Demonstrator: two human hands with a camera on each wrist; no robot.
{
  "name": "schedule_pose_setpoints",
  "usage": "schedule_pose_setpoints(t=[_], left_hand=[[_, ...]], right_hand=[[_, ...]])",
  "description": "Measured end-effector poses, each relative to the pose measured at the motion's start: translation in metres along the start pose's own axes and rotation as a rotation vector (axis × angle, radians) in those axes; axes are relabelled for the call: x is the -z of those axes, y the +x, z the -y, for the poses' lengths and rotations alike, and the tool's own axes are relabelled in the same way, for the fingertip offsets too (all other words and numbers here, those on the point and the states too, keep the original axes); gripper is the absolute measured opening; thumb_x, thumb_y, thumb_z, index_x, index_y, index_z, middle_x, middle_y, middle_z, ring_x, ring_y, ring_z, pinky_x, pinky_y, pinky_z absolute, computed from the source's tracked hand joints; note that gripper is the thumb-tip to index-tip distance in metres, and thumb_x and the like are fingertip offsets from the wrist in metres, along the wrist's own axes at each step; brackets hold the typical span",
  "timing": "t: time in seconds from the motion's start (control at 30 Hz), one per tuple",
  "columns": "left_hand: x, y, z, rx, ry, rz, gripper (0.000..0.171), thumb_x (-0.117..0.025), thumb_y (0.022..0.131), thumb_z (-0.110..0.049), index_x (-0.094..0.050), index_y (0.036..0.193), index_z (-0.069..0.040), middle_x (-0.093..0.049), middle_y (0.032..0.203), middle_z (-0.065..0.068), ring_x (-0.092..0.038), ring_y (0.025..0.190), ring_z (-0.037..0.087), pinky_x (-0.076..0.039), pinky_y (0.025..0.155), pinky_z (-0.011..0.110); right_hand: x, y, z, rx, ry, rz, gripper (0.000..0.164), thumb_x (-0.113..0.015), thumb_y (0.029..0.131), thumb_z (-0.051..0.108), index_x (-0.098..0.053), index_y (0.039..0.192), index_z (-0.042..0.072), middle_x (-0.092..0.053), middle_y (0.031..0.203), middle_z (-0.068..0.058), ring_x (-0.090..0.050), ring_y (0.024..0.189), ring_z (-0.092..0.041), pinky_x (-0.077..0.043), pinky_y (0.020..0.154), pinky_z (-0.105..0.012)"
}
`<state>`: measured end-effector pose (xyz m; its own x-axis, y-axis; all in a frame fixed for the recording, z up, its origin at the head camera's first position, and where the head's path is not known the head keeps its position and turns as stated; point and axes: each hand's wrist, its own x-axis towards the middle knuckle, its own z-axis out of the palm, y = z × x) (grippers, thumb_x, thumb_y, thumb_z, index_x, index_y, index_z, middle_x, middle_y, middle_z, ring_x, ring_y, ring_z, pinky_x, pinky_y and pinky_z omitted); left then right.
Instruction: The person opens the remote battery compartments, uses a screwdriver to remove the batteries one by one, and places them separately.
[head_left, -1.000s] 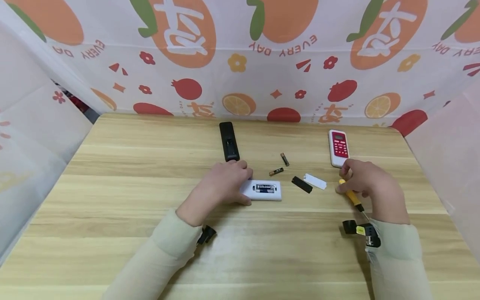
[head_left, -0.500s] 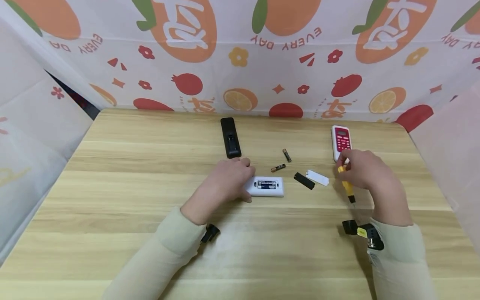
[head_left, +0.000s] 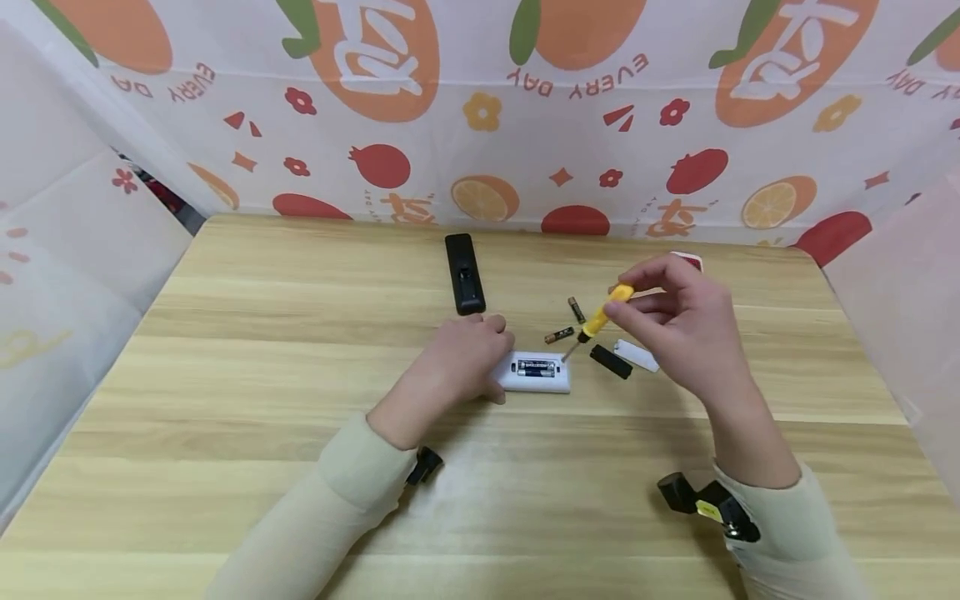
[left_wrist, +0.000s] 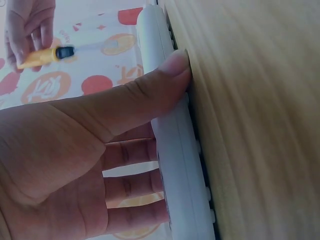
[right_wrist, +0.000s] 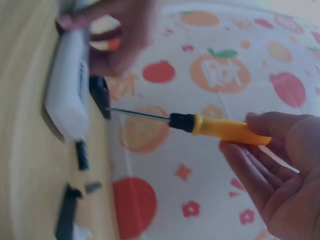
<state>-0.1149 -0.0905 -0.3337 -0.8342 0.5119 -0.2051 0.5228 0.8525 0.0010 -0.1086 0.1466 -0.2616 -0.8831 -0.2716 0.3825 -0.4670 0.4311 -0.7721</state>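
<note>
A white remote control lies back side up on the table, batteries visible in its uncovered compartment. My left hand grips its left end, thumb on the near edge and fingers on the far edge, as the left wrist view confirms. Between thumb and fingertips, my right hand holds a yellow-handled screwdriver, slanted with its thin shaft pointing down and left. In the head view the tip overlaps the remote's far right corner; in the right wrist view the shaft shows a gap from the remote.
A black remote lies behind my left hand. Two loose batteries, a black battery cover and a white cover lie right of the white remote. My right hand mostly hides a red-and-white remote. A fruit-print cloth hangs behind.
My right hand has moved left from the red-and-white remote, turning the screwdriver so its tip now points toward the white remote. My left hand keeps its grip.
</note>
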Motion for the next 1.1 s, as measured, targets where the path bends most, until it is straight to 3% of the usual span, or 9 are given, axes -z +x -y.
schedule_pose_setpoints(t=[0.17, 0.53, 0.77, 0.9, 1.1], left_hand=[[0.001, 0.001, -0.001, 0.000, 0.009, 0.005, 0.063, -0.077, 0.061, -0.053, -0.062, 0.108, -0.014, -0.054, 0.100, -0.001, -0.049, 0.084, 0.017, -0.046, 0.068, 0.034], [0.002, 0.004, -0.007, -0.017, 0.028, 0.011, 0.058, -0.077, 0.063, -0.052, -0.063, 0.103, -0.014, -0.054, 0.099, 0.000, -0.049, 0.086, 0.019, -0.045, 0.076, 0.034], [0.000, 0.004, -0.007, -0.010, 0.028, 0.027, 0.059, -0.077, 0.062, -0.052, -0.063, 0.105, -0.014, -0.055, 0.103, 0.001, -0.051, 0.089, 0.020, -0.046, 0.077, 0.034], [0.000, 0.002, -0.006, -0.017, 0.031, 0.018, 0.058, -0.078, 0.062, -0.051, -0.062, 0.104, -0.013, -0.055, 0.100, 0.001, -0.050, 0.087, 0.019, -0.045, 0.077, 0.033], [0.001, 0.000, -0.004, -0.019, 0.030, -0.006, 0.056, -0.077, 0.064, -0.051, -0.062, 0.102, -0.013, -0.054, 0.096, -0.001, -0.049, 0.083, 0.017, -0.046, 0.073, 0.030]], right_hand=[[-0.014, -0.002, 0.007, 0.013, 0.005, 0.037, 0.028, -0.072, 0.076, 0.004, -0.058, 0.100, 0.000, -0.063, 0.093, -0.006, -0.066, 0.073, -0.017, -0.052, 0.065, -0.023], [-0.031, -0.004, -0.030, 0.084, 0.034, 0.137, 0.027, -0.070, 0.081, 0.017, -0.059, 0.106, 0.018, -0.064, 0.102, 0.007, -0.064, 0.084, -0.007, -0.053, 0.066, -0.025], [-0.040, -0.009, -0.030, 0.115, 0.071, 0.202, 0.027, -0.070, 0.081, 0.014, -0.058, 0.104, 0.021, -0.064, 0.101, 0.010, -0.063, 0.084, -0.007, -0.053, 0.068, -0.027], [-0.050, -0.012, -0.021, 0.193, 0.017, 0.219, 0.024, -0.072, 0.077, 0.011, -0.060, 0.096, 0.019, -0.065, 0.093, 0.012, -0.062, 0.079, -0.003, -0.052, 0.067, -0.024], [-0.066, -0.017, -0.013, 0.384, -0.175, 0.290, 0.017, -0.072, 0.072, 0.014, -0.061, 0.085, 0.017, -0.064, 0.080, 0.013, -0.061, 0.071, -0.001, -0.050, 0.063, -0.021]])
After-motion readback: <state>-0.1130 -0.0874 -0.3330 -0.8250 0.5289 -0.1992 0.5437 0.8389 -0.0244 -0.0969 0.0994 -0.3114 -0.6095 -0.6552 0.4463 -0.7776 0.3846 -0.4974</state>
